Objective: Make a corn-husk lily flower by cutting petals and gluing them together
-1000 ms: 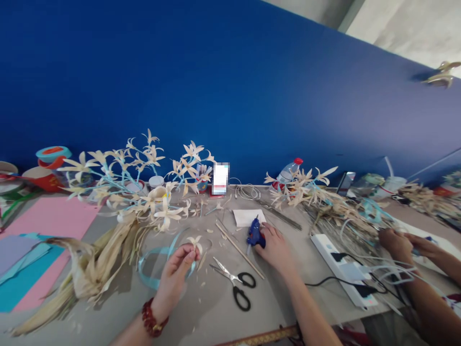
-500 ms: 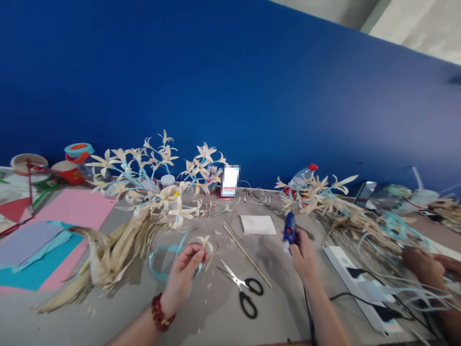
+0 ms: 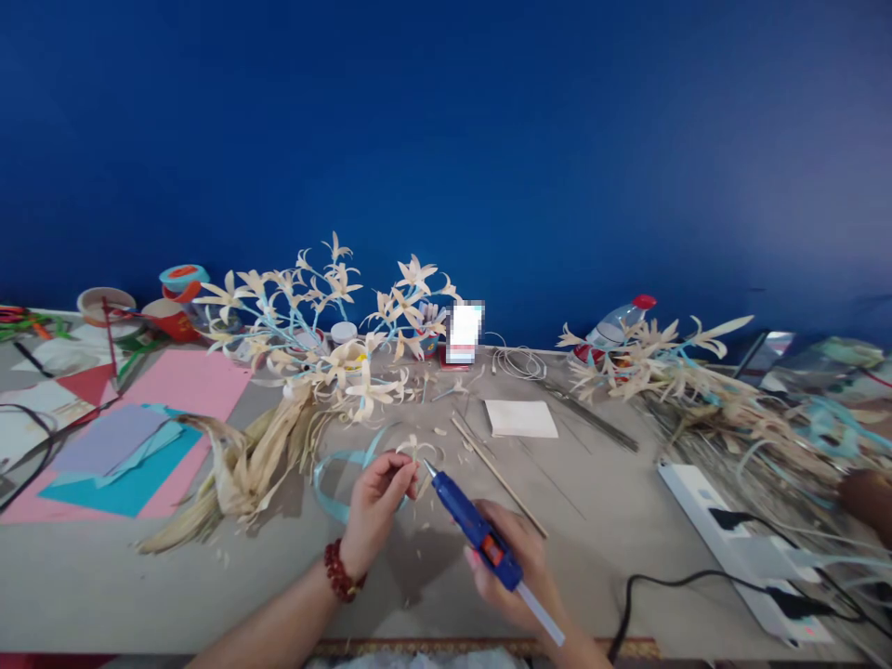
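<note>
Near the middle, my left hand (image 3: 380,502) pinches a small pale husk flower (image 3: 413,448) between thumb and fingertips. My right hand (image 3: 512,562) is wrapped round a blue glue gun (image 3: 474,520) with a white glue stick (image 3: 540,613) out of its back end. The gun's metal tip points up and left, close beside the flower; whether they touch cannot be made out. A light blue ribbon loop (image 3: 334,506) lies behind my left wrist. To the right of the flower, a thin stick (image 3: 498,476) rests on the table.
Husk flower branches (image 3: 366,390) stand at the back left, near dried husks (image 3: 247,465) and coloured paper (image 3: 167,469). A white card (image 3: 520,419) lies behind the gun. On the right are a power strip (image 3: 725,548), bundled stems and another person's hand (image 3: 868,502).
My right hand has brought the glue gun left and down, its tip now at the flower. The view has shifted, and the scissors no longer show. The other person's hand sits mostly out of frame.
</note>
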{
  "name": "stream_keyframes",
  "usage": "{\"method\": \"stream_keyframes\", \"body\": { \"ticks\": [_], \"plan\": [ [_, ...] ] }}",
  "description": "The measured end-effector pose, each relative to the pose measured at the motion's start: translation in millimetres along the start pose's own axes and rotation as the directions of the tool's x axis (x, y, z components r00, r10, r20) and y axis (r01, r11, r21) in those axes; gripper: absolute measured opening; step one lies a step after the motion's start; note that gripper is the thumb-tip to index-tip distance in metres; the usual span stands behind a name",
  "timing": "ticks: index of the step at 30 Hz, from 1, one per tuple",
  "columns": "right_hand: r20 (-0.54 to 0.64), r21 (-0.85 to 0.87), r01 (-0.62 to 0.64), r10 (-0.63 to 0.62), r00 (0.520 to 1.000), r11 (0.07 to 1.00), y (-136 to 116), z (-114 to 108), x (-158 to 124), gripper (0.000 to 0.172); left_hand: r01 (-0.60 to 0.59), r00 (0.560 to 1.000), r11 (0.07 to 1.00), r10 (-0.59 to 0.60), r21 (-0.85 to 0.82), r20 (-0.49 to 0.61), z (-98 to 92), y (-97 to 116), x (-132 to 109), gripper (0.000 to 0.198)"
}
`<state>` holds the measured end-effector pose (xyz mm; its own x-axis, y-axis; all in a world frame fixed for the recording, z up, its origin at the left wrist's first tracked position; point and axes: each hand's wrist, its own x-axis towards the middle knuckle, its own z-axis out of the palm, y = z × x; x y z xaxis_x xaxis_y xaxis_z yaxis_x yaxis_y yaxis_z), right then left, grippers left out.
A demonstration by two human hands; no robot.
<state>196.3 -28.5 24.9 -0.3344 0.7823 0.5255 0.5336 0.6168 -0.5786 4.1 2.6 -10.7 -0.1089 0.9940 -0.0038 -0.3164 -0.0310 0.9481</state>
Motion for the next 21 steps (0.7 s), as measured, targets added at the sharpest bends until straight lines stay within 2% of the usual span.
{"method": "stream_keyframes", "body": {
  "ticks": [4,8,15,21],
  "plan": [
    [0.010,-0.043,0.021,-0.021,1.000,0.999,-5.6,4.5,6.9,0.020,-0.028,1.000,1.000,0.028,0.007,0.003,0.8,0.4,-1.1,0.018],
    [-0.022,-0.100,-0.012,0.009,1.000,0.995,-3.5,8.0,6.1,0.017,-0.047,0.998,0.999,0.046,0.021,0.034,0.1,-0.7,-1.6,0.017],
    [0.037,-0.075,-0.057,0.059,0.998,0.996,-0.1,8.8,4.3,0.013,-0.057,0.998,0.997,0.055,0.053,0.029,0.1,2.4,-1.7,0.017],
    [0.016,-0.077,-0.035,0.037,0.999,0.996,-0.3,9.9,5.4,0.012,-0.046,0.999,0.997,0.045,0.057,0.019,0.5,4.7,-1.4,0.020]
  ]
}}
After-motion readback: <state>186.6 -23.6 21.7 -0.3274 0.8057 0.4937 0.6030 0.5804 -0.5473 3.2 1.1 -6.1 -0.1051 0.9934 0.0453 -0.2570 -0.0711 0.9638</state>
